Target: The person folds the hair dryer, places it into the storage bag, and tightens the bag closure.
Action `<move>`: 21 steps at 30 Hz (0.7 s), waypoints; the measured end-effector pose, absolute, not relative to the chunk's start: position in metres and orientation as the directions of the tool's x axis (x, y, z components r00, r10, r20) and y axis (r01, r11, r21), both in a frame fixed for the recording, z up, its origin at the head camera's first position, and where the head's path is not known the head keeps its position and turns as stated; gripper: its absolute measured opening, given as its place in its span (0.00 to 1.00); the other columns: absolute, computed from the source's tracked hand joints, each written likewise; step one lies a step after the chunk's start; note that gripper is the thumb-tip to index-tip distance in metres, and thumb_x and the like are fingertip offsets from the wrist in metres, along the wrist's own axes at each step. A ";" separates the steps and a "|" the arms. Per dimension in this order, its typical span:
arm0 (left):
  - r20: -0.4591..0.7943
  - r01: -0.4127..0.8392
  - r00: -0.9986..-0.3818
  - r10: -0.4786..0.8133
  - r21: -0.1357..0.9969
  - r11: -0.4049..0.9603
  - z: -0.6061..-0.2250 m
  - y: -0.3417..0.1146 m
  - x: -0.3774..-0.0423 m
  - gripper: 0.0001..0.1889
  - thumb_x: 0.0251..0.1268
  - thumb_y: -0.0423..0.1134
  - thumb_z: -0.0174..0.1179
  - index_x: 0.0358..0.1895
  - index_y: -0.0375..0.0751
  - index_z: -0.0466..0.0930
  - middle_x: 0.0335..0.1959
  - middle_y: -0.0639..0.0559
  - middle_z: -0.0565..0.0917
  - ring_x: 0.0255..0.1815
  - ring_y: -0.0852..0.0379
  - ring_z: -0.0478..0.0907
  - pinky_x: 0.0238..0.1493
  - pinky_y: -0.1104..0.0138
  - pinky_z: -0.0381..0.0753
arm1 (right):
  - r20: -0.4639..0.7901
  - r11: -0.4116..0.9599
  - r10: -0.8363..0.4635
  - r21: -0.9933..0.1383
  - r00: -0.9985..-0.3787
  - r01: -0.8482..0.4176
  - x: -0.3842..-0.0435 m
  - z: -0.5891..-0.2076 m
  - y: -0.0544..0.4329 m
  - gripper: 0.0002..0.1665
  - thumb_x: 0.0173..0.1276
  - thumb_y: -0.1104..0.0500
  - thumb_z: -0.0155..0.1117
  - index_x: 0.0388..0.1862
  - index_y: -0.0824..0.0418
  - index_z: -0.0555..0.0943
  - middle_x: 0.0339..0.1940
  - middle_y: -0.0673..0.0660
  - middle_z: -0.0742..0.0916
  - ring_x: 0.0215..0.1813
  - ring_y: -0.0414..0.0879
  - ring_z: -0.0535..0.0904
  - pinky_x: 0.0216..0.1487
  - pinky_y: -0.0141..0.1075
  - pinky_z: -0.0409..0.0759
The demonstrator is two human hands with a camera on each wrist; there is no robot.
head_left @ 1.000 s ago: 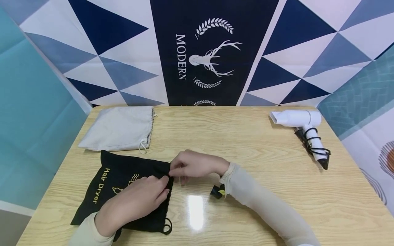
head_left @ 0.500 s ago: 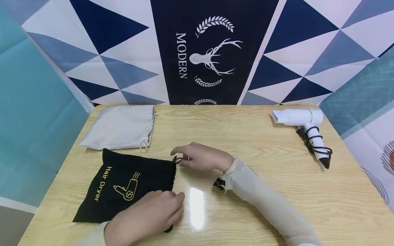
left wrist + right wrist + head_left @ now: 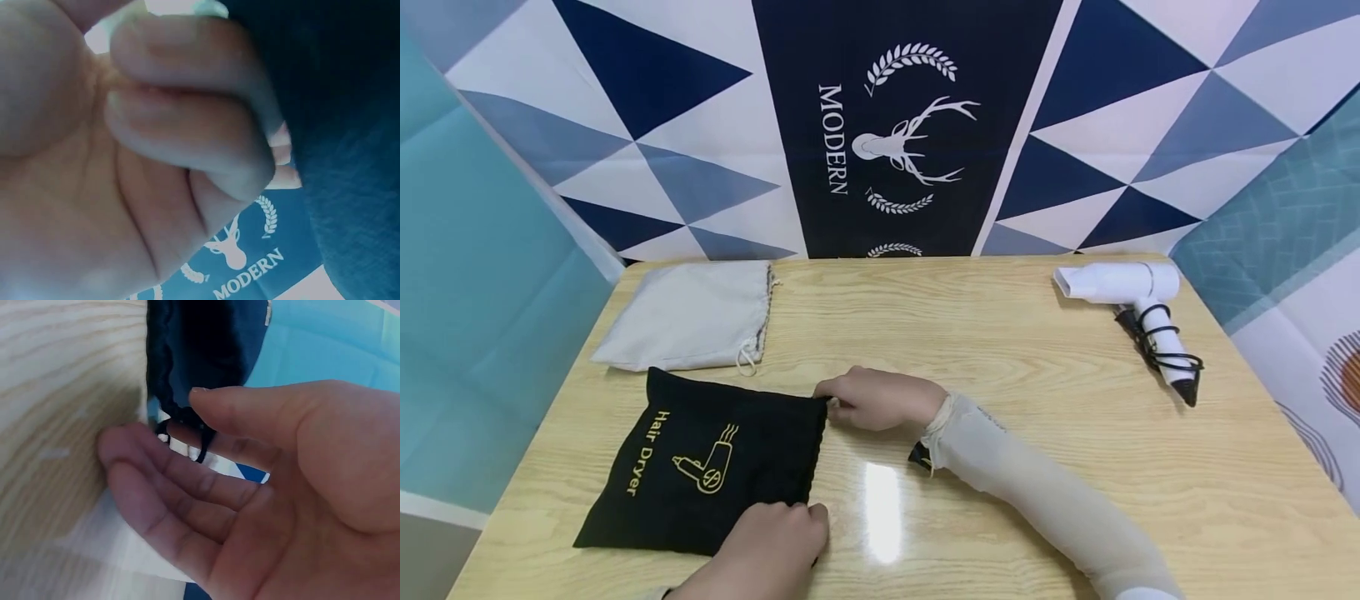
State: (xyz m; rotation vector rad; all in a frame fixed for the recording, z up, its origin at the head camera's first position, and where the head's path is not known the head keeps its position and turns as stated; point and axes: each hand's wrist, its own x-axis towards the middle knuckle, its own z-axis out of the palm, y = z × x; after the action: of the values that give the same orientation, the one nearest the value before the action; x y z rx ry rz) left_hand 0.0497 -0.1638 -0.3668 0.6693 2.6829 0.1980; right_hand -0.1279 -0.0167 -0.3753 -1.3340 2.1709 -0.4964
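A black drawstring pouch (image 3: 767, 450) printed "Hair Dryer" in yellow lies at the left of the table, its gathered mouth facing right. At the mouth's far corner my right hand (image 3: 883, 398) pinches the pouch between thumb and index finger. The right wrist view shows a black drawstring loop (image 3: 203, 447) there, with the other fingers loosely bent below. My left hand (image 3: 775, 546) grips the near corner of the mouth with curled fingers. Dark pouch cloth (image 3: 356, 150) stands beside those fingers in the left wrist view; the fingertip contact is hidden there.
Behind the pouch lies a light grey drawstring bag (image 3: 696, 317). A white hair dryer (image 3: 1116, 283) with its black cord wound round the handle lies at the far right. A small black object (image 3: 919, 455) sits partly under my right sleeve.
Both hands were together at the far corner of the mouth, then parted. My left hand came down to the near corner; my right hand drew back, then returned to the far corner.
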 end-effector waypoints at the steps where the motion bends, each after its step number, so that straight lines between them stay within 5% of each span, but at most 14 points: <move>1: -0.308 0.432 -0.824 0.476 0.203 0.879 -0.369 -0.164 0.053 0.08 0.52 0.35 0.69 0.27 0.43 0.77 0.17 0.54 0.73 0.15 0.61 0.70 0.15 0.64 0.68 | -0.251 0.442 -0.897 -0.561 -0.365 -0.700 -0.128 -0.376 -0.018 0.14 0.78 0.58 0.54 0.59 0.56 0.78 0.38 0.50 0.85 0.35 0.38 0.77 0.48 0.33 0.75; 5: -0.301 0.449 -0.824 0.481 0.172 0.877 -0.375 -0.169 0.062 0.15 0.51 0.48 0.72 0.28 0.43 0.77 0.17 0.54 0.71 0.15 0.62 0.67 0.14 0.65 0.65 | -0.243 0.444 -0.895 -0.557 -0.374 -0.702 -0.127 -0.380 -0.021 0.13 0.77 0.59 0.55 0.56 0.56 0.79 0.44 0.51 0.86 0.38 0.37 0.79 0.48 0.32 0.76; 8: -0.318 0.455 -0.809 0.495 0.195 0.869 -0.378 -0.173 0.064 0.19 0.49 0.55 0.72 0.28 0.45 0.77 0.17 0.54 0.70 0.14 0.63 0.65 0.13 0.66 0.63 | -0.237 0.446 -0.894 -0.557 -0.381 -0.701 -0.128 -0.383 -0.022 0.09 0.76 0.59 0.56 0.51 0.56 0.80 0.39 0.49 0.86 0.34 0.37 0.78 0.44 0.31 0.76; 13: -0.354 0.451 -0.781 0.515 0.250 0.857 -0.382 -0.177 0.064 0.14 0.51 0.51 0.71 0.27 0.47 0.80 0.18 0.56 0.71 0.16 0.65 0.64 0.14 0.66 0.64 | -0.238 0.452 -0.890 -0.557 -0.388 -0.697 -0.129 -0.385 -0.022 0.04 0.77 0.58 0.56 0.42 0.53 0.79 0.28 0.45 0.81 0.29 0.38 0.74 0.39 0.31 0.73; 21: -0.376 0.443 -0.767 0.520 0.276 0.853 -0.387 -0.182 0.070 0.22 0.57 0.63 0.64 0.29 0.46 0.81 0.20 0.58 0.69 0.16 0.65 0.61 0.15 0.67 0.63 | -0.222 0.443 -0.895 -0.546 -0.387 -0.711 -0.128 -0.385 -0.022 0.06 0.77 0.58 0.56 0.37 0.54 0.78 0.25 0.46 0.78 0.27 0.38 0.71 0.38 0.33 0.71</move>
State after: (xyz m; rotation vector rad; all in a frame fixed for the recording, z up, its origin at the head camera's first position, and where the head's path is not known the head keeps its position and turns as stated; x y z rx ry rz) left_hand 0.0701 -0.1821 -0.3870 0.7091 2.5834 0.2372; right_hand -0.1277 -0.0222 -0.3849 -1.3465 2.2119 -0.5025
